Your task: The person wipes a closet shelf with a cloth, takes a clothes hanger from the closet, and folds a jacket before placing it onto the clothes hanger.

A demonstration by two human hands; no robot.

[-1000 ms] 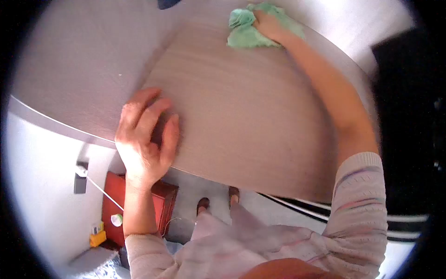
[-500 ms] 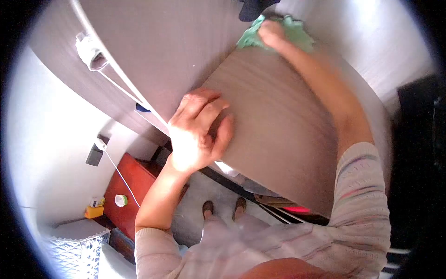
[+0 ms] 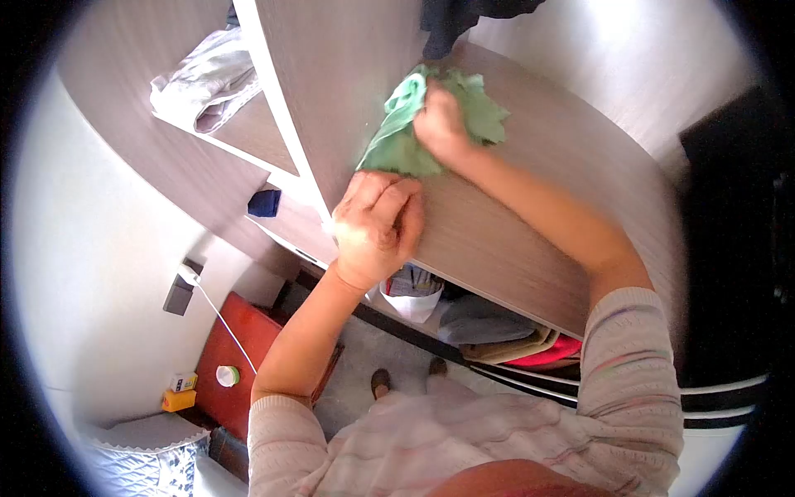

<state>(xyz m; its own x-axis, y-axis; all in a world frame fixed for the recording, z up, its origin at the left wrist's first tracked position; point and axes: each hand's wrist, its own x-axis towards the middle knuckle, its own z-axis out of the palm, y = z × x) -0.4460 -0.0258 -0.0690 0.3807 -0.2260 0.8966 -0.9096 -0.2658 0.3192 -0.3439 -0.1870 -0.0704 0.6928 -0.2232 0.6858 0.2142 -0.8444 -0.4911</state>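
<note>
A green cloth (image 3: pixel 397 149) lies bunched and partly spread on the wood-grain shelf (image 3: pixel 513 232), against the upright panel (image 3: pixel 331 74). My right hand (image 3: pixel 440 120) presses on the cloth and grips part of it. Just below the cloth's lower left corner, my left hand (image 3: pixel 377 219) rests at the shelf's front edge beside the panel. Its fingers are curled in, and whatever they may hold is hidden.
Left of the panel, a compartment holds pale clothing (image 3: pixel 207 83), with a dark blue item (image 3: pixel 264 203) lower down. Dark cloth (image 3: pixel 464 21) hangs at the top. Below the shelf are a white bin (image 3: pixel 411 302) and folded clothes (image 3: pixel 489 323). A red cabinet (image 3: pixel 236 331) stands lower left.
The view has shifted, showing more of the left compartment and the space below. My right hand has drawn the green cloth nearer, toward the panel and my left hand. My left hand's fingers are more curled.
</note>
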